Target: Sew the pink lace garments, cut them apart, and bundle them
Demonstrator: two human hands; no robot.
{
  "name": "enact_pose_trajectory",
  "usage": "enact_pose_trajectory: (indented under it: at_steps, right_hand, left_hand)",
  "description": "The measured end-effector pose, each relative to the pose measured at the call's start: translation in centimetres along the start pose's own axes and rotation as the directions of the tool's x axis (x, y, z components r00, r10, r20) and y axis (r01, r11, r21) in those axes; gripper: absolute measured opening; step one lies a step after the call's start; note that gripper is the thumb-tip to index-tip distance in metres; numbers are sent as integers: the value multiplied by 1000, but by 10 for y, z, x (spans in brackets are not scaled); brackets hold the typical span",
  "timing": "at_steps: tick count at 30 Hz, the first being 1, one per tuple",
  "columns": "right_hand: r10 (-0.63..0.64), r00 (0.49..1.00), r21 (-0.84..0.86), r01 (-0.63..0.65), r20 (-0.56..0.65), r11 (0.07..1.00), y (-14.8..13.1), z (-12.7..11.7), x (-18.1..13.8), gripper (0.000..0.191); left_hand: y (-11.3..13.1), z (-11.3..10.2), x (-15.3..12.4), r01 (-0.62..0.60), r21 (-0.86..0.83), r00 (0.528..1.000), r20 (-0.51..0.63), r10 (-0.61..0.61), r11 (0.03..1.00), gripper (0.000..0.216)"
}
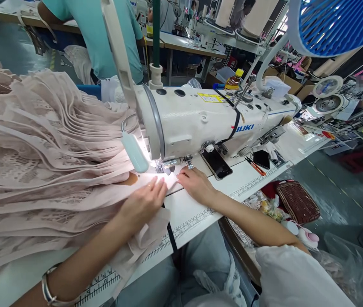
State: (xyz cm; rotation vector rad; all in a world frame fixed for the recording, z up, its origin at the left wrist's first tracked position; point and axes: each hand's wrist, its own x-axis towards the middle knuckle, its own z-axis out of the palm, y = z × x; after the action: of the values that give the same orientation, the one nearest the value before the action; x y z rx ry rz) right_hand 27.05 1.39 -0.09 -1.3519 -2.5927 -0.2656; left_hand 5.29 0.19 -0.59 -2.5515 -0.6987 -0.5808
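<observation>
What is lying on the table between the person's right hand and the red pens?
In the head view, a black smartphone lies between the right hand and the red pens.

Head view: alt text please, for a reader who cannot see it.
Both hands, left hand and right hand, press pale pink fabric flat at the needle of a white sewing machine. A phone lies on the table beside it.

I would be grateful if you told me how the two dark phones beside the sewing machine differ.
The nearer phone is long, narrow and shows a glossy reflecting face; the farther phone looks shorter, squarer and matte black. The nearer phone lies by the needle area, close to the right hand; the farther phone lies beside red-handled tools. Both lie flat on the white table.
</observation>
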Motion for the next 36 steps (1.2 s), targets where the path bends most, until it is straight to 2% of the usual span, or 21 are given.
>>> enact_pose_trajectory:
  at_steps: [3, 5, 8, 11, 14, 16, 19, 21, 23, 26, 27, 28, 30, 32, 36]
  right_hand:
    - [75, 997, 27, -76, 29, 997, -3, 2, 1, 16]
    - [89, 995, 31, -90, 36, 995, -5, 4, 3, 19]
    - [79, 994, -10, -79, 73, 997, -9, 2, 6, 28]
    - [97, 973, -66, -85, 209, 994, -11, -9, 12, 31]
    - [170, 924, -142, -128, 342, 982, -12, -20, 21, 30]
    - [234, 890, -174, -178, 390, 968, -11, -24, 30, 30]
    - [241, 859, -104, -218, 452, 970, -14, -20, 42, 24]
    - [206, 865, -33, -215, 458, 976, -20, -15, 46, 21]
    - [204, 889, -15, -217, 410, 976, -26, -9, 44, 20]
    - [230, 926, -30, -231, 300, 972, -33, -2, 36, 18]
    - [237, 931, -25, -239, 278, 971, -33, -1, 33, 17]
    - [245, 932, -14, -251, 268, 968, -33, 1, 31, 17]
    - [261, 927, 21, -277, 271, 961, -32, 2, 27, 16]
    - [270, 921, 60, -297, 280, 953, -30, 1, 26, 17]
    - [289, 905, 80, -328, 312, 941, -30, -1, 27, 19]
  left_hand:
    - [21, -5, 5, -112, 44, 993, -15, 113, 993, 31]
    - [26, -8, 4, -136, 79, 990, -15, 138, 987, 31]
    - [19, -9, 1, -73, 157, 997, 41, 67, 985, 39]
    - [9, -9, 0, 14, 218, 994, 102, -37, 976, 45]
    - [10, -9, 1, 28, 198, 988, 143, -57, 980, 39]
    - [14, -8, 2, 38, 163, 985, 159, -64, 986, 36]
    - [17, -7, 1, 88, 103, 978, 181, -106, 991, 39]
    - [14, -6, -1, 133, 52, 969, 202, -140, 990, 39]
    - [8, -5, -4, 220, -16, 954, 212, -212, 975, 37]
    - [1, -1, -7, 445, -183, 893, 156, -421, 877, 35]
    - [1, 0, -7, 483, -260, 875, 135, -464, 836, 36]
    - [2, 0, -7, 479, -333, 876, 114, -469, 813, 38]
    - [8, 1, -6, 379, -393, 921, 73, -383, 838, 41]
    - [15, -1, -5, 265, -328, 964, 70, -256, 907, 41]
    - [23, -2, -5, 210, -130, 966, 183, -185, 969, 42]
